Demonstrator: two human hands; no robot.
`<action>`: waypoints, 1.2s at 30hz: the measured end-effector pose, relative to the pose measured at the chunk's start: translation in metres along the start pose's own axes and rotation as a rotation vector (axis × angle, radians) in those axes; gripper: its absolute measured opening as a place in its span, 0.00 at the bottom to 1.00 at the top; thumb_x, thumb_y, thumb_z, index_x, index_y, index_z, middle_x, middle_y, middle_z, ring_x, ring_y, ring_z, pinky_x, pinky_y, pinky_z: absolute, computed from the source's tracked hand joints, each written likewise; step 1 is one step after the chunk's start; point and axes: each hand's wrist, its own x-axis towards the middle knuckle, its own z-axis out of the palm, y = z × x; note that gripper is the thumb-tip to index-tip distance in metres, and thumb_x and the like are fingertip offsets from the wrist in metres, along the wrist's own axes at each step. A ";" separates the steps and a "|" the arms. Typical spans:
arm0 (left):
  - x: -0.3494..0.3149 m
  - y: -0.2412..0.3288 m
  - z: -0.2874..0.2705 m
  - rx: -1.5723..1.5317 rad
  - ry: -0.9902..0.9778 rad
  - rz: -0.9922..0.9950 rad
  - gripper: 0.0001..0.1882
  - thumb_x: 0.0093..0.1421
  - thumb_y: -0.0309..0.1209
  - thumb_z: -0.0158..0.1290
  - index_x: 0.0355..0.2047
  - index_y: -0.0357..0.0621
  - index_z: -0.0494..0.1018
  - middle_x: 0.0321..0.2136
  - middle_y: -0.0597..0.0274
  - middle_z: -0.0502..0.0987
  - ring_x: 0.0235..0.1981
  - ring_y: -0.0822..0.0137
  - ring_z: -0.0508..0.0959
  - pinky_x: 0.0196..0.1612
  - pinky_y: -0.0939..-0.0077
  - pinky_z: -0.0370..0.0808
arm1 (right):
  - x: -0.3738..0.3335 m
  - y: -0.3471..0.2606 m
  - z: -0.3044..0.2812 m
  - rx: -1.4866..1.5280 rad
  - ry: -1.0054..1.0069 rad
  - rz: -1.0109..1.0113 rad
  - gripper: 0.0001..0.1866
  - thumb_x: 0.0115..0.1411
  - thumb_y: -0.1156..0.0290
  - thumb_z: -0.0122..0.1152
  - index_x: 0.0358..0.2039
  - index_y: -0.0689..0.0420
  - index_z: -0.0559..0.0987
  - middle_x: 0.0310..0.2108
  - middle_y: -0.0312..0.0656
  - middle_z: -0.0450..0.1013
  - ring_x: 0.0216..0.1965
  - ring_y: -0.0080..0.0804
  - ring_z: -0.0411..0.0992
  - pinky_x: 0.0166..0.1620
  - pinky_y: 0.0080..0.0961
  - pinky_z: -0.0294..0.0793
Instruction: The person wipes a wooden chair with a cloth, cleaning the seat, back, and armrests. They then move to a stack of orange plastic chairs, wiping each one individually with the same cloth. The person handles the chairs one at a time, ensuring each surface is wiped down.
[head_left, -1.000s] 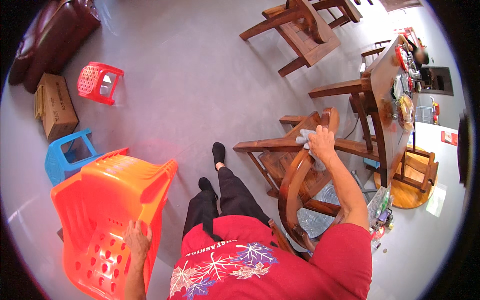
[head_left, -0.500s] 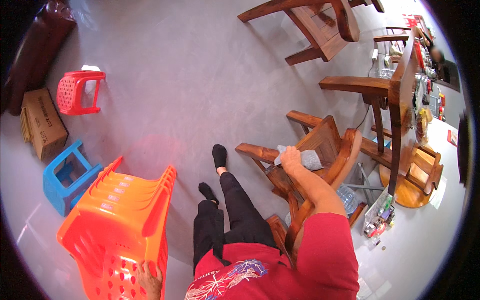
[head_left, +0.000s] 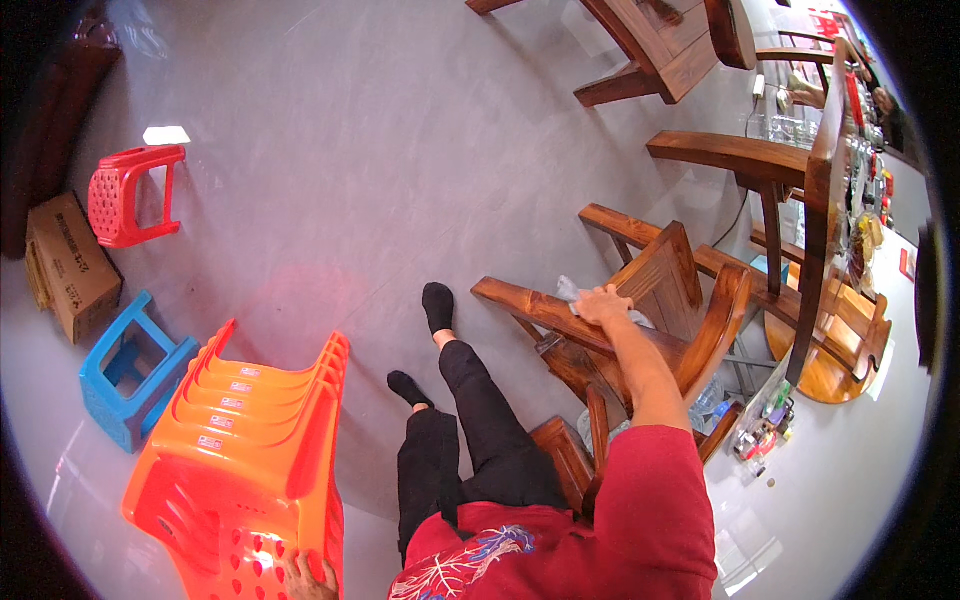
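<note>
Head view, looking down past my knees: my right hand (head_left: pixel 603 302) lies palm-down with its fingers curled over a pale cloth (head_left: pixel 572 291), pressing it onto the top of the near armrest of the wooden armchair (head_left: pixel 660 300). The cloth sits at the front end of that rail, bunched under my fingers, a corner poking out toward the floor (head_left: pixel 400 180); held flat like that it stays put on the narrow wood, I judge. My left hand (head_left: pixel 305 578) is at the lower edge of the picture, fingers resting on the rim of the stack of orange plastic chairs (head_left: pixel 250 440); only the fingertips show, so I cannot tell how far they close. The stack stands just beside my left leg, likely kept steady by that hand.

The armrest is thin, with open air on both sides, so the cloth has little room before slipping off. Beyond the armchair stands a long wooden table (head_left: pixel 820 200), its top crowded with small things. The floor between stack and armchair is open; a blue stool (head_left: pixel 130 375), a red stool (head_left: pixel 125 195) and a cardboard box (head_left: pixel 65 265) sit well off to the left.
</note>
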 end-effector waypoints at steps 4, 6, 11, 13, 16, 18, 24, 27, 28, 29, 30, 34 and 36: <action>-0.006 -0.007 -0.002 -0.003 -0.011 0.008 0.16 0.50 0.30 0.54 0.39 0.39 0.70 0.42 0.46 0.70 0.45 0.43 0.70 0.47 0.55 0.68 | -0.002 0.003 0.014 -0.070 0.135 -0.184 0.18 0.61 0.62 0.47 0.51 0.42 0.72 0.53 0.37 0.67 0.57 0.40 0.59 0.52 0.52 0.62; -0.011 -0.007 -0.003 -0.004 -0.013 0.002 0.15 0.50 0.30 0.54 0.39 0.39 0.70 0.42 0.46 0.70 0.45 0.43 0.70 0.47 0.55 0.68 | -0.008 -0.009 0.027 -0.228 0.308 -0.366 0.13 0.58 0.67 0.51 0.43 0.42 0.77 0.48 0.35 0.69 0.51 0.37 0.64 0.48 0.42 0.65; -0.004 -0.002 -0.002 -0.003 -0.001 0.008 0.15 0.50 0.31 0.54 0.39 0.40 0.70 0.43 0.46 0.70 0.45 0.43 0.71 0.46 0.55 0.69 | 0.023 -0.030 0.074 -0.526 0.530 -0.877 0.10 0.55 0.65 0.52 0.35 0.36 0.79 0.39 0.29 0.70 0.47 0.31 0.65 0.44 0.36 0.66; -0.003 0.001 -0.004 -0.001 0.005 0.008 0.15 0.50 0.31 0.54 0.39 0.40 0.70 0.43 0.46 0.70 0.45 0.43 0.71 0.46 0.55 0.69 | 0.005 -0.045 0.086 -0.628 0.399 -0.965 0.09 0.55 0.64 0.53 0.34 0.35 0.80 0.38 0.26 0.70 0.49 0.29 0.64 0.45 0.37 0.64; -0.001 0.010 -0.008 -0.011 0.018 0.002 0.16 0.50 0.31 0.54 0.39 0.40 0.70 0.43 0.46 0.70 0.44 0.43 0.71 0.45 0.55 0.69 | 0.004 -0.042 0.086 -0.650 0.333 -0.912 0.09 0.56 0.63 0.53 0.34 0.36 0.81 0.41 0.25 0.70 0.52 0.30 0.62 0.46 0.42 0.62; -0.002 0.012 -0.009 -0.021 0.030 -0.002 0.16 0.50 0.31 0.54 0.39 0.40 0.70 0.43 0.47 0.70 0.44 0.44 0.71 0.44 0.55 0.69 | -0.007 -0.035 0.066 -0.609 0.213 -0.872 0.10 0.58 0.61 0.51 0.35 0.36 0.82 0.43 0.24 0.70 0.54 0.30 0.60 0.48 0.47 0.60; -0.017 -0.018 0.010 0.034 0.081 0.044 0.16 0.49 0.33 0.55 0.38 0.39 0.71 0.42 0.47 0.72 0.42 0.45 0.73 0.41 0.57 0.71 | -0.053 0.003 0.030 -0.667 0.184 -0.689 0.11 0.55 0.64 0.57 0.37 0.45 0.83 0.52 0.23 0.64 0.56 0.36 0.58 0.45 0.50 0.63; -0.019 -0.021 0.013 0.024 0.096 0.033 0.16 0.49 0.33 0.55 0.37 0.40 0.71 0.41 0.48 0.72 0.42 0.46 0.73 0.41 0.58 0.71 | -0.096 0.009 0.012 -0.691 0.142 -0.482 0.12 0.55 0.63 0.58 0.40 0.45 0.82 0.54 0.33 0.63 0.56 0.43 0.57 0.47 0.52 0.61; -0.019 -0.021 0.013 0.022 0.093 0.025 0.15 0.48 0.33 0.55 0.37 0.40 0.71 0.41 0.48 0.72 0.41 0.46 0.73 0.40 0.58 0.71 | -0.109 0.009 0.005 -0.688 0.102 -0.414 0.12 0.55 0.63 0.58 0.40 0.44 0.82 0.54 0.36 0.62 0.56 0.45 0.56 0.48 0.52 0.61; -0.018 -0.021 0.012 0.020 0.090 0.017 0.15 0.48 0.33 0.55 0.36 0.40 0.71 0.40 0.48 0.71 0.41 0.47 0.73 0.40 0.58 0.70 | -0.121 0.012 -0.002 -0.683 0.062 -0.344 0.13 0.55 0.62 0.58 0.41 0.44 0.82 0.55 0.38 0.62 0.57 0.46 0.56 0.48 0.52 0.61; -0.017 -0.018 0.010 0.000 0.092 0.016 0.15 0.48 0.32 0.55 0.36 0.40 0.71 0.40 0.49 0.71 0.41 0.47 0.73 0.40 0.58 0.70 | -0.131 0.018 -0.008 -0.689 0.035 -0.331 0.15 0.55 0.60 0.57 0.43 0.43 0.81 0.55 0.42 0.62 0.56 0.50 0.57 0.51 0.53 0.59; -0.022 -0.011 0.006 -0.036 0.126 0.003 0.15 0.47 0.31 0.56 0.35 0.41 0.71 0.39 0.49 0.71 0.40 0.48 0.73 0.39 0.58 0.70 | -0.178 0.045 -0.046 -0.500 0.032 -0.337 0.16 0.55 0.62 0.50 0.44 0.42 0.79 0.51 0.47 0.69 0.51 0.49 0.66 0.51 0.51 0.62; -0.017 -0.017 0.010 -0.047 0.121 0.014 0.15 0.47 0.31 0.56 0.35 0.41 0.71 0.39 0.49 0.71 0.40 0.48 0.73 0.38 0.59 0.70 | -0.150 0.081 -0.045 -0.297 0.027 -0.324 0.17 0.55 0.62 0.50 0.44 0.43 0.78 0.47 0.47 0.72 0.48 0.47 0.71 0.49 0.48 0.67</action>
